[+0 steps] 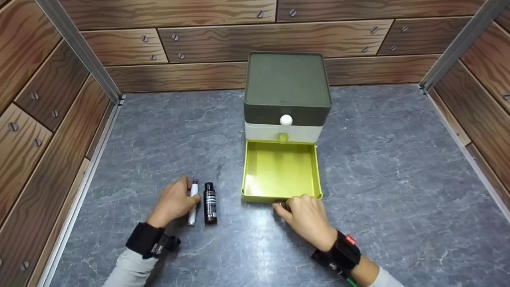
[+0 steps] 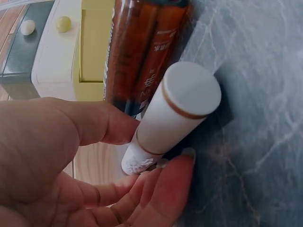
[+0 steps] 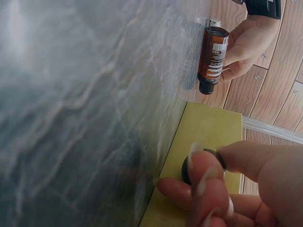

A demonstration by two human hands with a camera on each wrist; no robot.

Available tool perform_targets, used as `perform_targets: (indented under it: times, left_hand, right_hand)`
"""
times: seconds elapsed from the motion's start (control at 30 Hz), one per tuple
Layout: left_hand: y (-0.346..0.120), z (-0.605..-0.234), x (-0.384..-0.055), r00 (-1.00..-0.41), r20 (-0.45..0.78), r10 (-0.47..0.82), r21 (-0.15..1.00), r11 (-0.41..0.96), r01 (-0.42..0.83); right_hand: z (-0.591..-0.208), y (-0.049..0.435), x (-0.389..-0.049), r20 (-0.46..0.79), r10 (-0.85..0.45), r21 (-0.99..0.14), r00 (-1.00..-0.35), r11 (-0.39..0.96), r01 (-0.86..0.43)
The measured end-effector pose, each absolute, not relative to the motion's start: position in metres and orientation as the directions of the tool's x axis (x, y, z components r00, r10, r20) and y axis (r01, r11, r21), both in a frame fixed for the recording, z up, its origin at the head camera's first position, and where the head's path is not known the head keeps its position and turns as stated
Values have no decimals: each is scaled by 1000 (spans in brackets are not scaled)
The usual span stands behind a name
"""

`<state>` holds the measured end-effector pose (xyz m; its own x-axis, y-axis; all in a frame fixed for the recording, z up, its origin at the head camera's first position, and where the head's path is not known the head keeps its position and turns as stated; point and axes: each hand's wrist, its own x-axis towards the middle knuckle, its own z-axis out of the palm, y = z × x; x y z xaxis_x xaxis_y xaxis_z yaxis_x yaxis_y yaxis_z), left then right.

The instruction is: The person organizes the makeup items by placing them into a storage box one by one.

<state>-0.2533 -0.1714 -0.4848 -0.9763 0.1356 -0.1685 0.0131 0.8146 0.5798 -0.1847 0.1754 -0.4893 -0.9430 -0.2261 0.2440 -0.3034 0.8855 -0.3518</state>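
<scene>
My left hand pinches a slim white tube with thin gold bands, thumb on one side and fingers on the other. The tube lies along the table top. Just right of it lies a dark brown bottle with a black cap and printed label. My right hand is at the front of a pulled-out lime-green drawer, its thumb and fingers around a dark round knob. Nothing lies inside the drawer. Most of the knob is hidden behind the fingers.
Above the open drawer, the small cabinet has a white drawer with a green knob and a dark green one with a white knob, both closed. Wood-patterned panels wall the grey marbled table at back and sides.
</scene>
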Motion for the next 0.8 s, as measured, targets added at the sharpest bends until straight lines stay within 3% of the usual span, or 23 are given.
perform_targets:
  times: [0.5, 0.7, 0.8]
  left_hand:
    - [-175, -478, -255, -977, -192, 95, 651, 757, -54]
    - [-170, -465, -257, -972, -211, 98, 747, 657, -96]
    - [-163, -459, -257, -963, -234, 137, 834, 537, -127]
  right_hand:
    - [-491, 176, -186, 216, -211, -375, -953, 884, -280]
    - [-491, 176, -186, 198, -206, -382, -958, 884, -269]
    - [-490, 176, -186, 190, -204, -386, -960, 884, -264]
